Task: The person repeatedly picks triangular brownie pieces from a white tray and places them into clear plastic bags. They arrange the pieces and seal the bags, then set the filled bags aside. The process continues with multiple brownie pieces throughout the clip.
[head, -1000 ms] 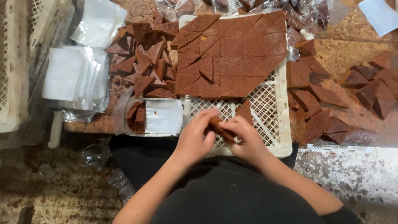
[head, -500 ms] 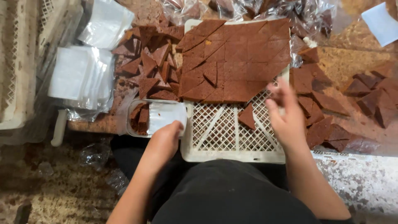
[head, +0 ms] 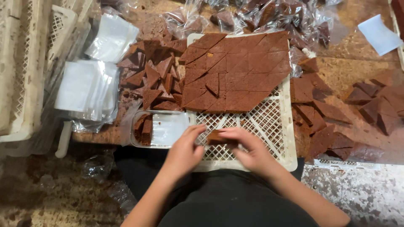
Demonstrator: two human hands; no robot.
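Both my hands meet over the near edge of a white lattice tray (head: 275, 122). My left hand (head: 185, 151) and my right hand (head: 246, 149) together pinch a small brown cake piece (head: 215, 137) between their fingertips. Farther back on the tray lies a large brown slab (head: 235, 69) cut into diamond and triangle pieces. Left of my hands stands a clear plastic box (head: 162, 128) with a few brown pieces stacked at its left end.
Loose brown pieces are piled at the left (head: 153, 80) and right (head: 324, 122) of the tray. A stack of clear plastic bags (head: 86, 88) lies at the left, beside white crates (head: 25, 63). Wrapped pieces (head: 269, 12) sit at the back.
My left hand left the plastic box and moved right. My right hand came back from the tray's right side with a brown piece, and both hands now hold it.
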